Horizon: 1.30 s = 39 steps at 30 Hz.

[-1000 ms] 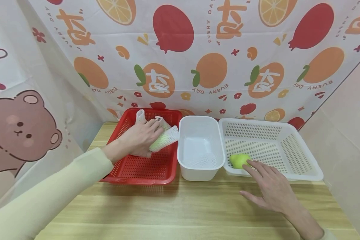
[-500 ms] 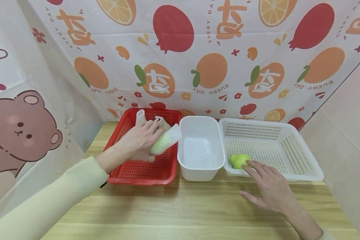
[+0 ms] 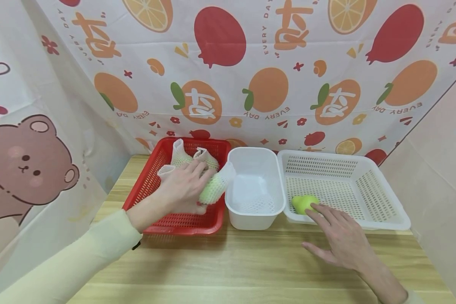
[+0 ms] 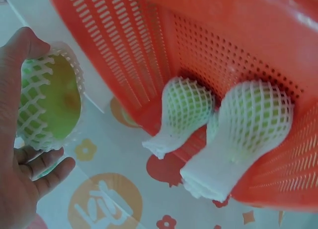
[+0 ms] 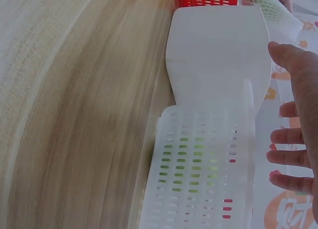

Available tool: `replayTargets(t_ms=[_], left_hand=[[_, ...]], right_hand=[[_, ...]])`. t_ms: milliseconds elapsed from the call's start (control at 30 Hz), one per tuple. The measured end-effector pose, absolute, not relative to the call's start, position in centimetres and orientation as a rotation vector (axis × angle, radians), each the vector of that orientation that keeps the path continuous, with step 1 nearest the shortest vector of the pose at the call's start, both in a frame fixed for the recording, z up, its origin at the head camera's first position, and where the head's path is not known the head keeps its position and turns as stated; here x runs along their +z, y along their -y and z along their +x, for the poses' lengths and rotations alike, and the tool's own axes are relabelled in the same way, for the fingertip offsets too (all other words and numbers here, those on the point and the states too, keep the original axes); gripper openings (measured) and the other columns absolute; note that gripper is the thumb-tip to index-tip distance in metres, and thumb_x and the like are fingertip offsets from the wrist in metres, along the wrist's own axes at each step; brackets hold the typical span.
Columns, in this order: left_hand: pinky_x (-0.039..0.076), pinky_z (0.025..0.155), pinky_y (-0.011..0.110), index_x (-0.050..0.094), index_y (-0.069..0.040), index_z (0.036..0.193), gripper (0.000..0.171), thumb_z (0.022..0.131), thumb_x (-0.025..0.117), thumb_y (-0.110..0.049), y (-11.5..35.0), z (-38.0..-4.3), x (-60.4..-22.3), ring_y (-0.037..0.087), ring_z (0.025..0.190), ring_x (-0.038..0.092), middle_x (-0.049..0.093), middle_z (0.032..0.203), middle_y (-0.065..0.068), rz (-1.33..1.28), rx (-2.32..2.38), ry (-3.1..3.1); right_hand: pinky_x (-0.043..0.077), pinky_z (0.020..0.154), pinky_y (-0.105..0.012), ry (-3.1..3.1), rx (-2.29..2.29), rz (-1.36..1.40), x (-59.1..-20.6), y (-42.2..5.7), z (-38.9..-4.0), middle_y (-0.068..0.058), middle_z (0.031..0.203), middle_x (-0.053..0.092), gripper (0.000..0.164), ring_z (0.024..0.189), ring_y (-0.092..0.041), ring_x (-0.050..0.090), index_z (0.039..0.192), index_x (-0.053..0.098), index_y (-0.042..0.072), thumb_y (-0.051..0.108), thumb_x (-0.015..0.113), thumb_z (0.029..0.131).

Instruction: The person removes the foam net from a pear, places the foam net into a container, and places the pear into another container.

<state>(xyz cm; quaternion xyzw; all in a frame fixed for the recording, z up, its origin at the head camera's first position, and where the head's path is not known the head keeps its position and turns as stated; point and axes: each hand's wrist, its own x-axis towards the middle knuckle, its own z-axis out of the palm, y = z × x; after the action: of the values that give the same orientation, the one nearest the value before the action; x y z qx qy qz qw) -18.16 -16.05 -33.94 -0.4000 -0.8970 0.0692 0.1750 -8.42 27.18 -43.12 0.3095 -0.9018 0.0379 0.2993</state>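
My left hand [image 3: 184, 185] grips a green pear [image 3: 213, 190] in a white foam net sleeve, raised above the red basket [image 3: 197, 230], with the sleeve's end over the basket's right rim. In the left wrist view, the thumb lies on one side of this pear [image 4: 64, 97] and the fingers on the other. Other netted pears [image 4: 253, 124] lie in the red basket. My right hand [image 3: 343, 236] hovers with fingers extended over the front rim of the white slotted basket [image 3: 387, 215]. Its fingertips are close to a bare green pear [image 3: 304, 204]; contact cannot be told.
Between the two baskets stands a white plastic bin [image 3: 254, 215]. All three containers are in a row on a wooden table [image 3: 228, 266], against a fruit-print curtain [image 3: 228, 84]. Another curtain with a bear print [image 3: 30, 164] hangs on the left.
My left hand has moved slightly right and towards me with the netted pear, uncovering more netted pears behind it. The right hand has stayed nearly still.
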Motion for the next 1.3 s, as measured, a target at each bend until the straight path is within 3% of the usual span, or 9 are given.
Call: replayTargets(t_ms=[233,1300], left_hand=[[0.06,0.101,0.046,0.057,-0.01,0.135,0.089,0.063,0.09,-0.051,15.3,-17.3,-34.3,0.029,0.114,0.063,0.066,0.123,0.01,-1.156,0.141,2.471],[0.059,0.085,0.034,0.059,-0.01,0.131,0.09,0.062,0.087,-0.061,12.7,-13.3,-35.4,0.023,0.105,0.064,0.067,0.119,0.008,-1.211,0.053,2.262]], right_hand=[[0.063,0.082,-0.057,2.386,0.09,0.82,-43.0,-27.0,-8.4,-0.014,0.134,0.07,0.085,0.111,-0.038,0.072,0.135,0.067,0.011,0.081,0.037,0.098],[0.062,0.084,-0.057,2.364,0.1,0.825,-42.9,-26.6,-8.5,-0.015,0.133,0.071,0.085,0.111,-0.04,0.072,0.135,0.068,0.011,0.081,0.037,0.098]])
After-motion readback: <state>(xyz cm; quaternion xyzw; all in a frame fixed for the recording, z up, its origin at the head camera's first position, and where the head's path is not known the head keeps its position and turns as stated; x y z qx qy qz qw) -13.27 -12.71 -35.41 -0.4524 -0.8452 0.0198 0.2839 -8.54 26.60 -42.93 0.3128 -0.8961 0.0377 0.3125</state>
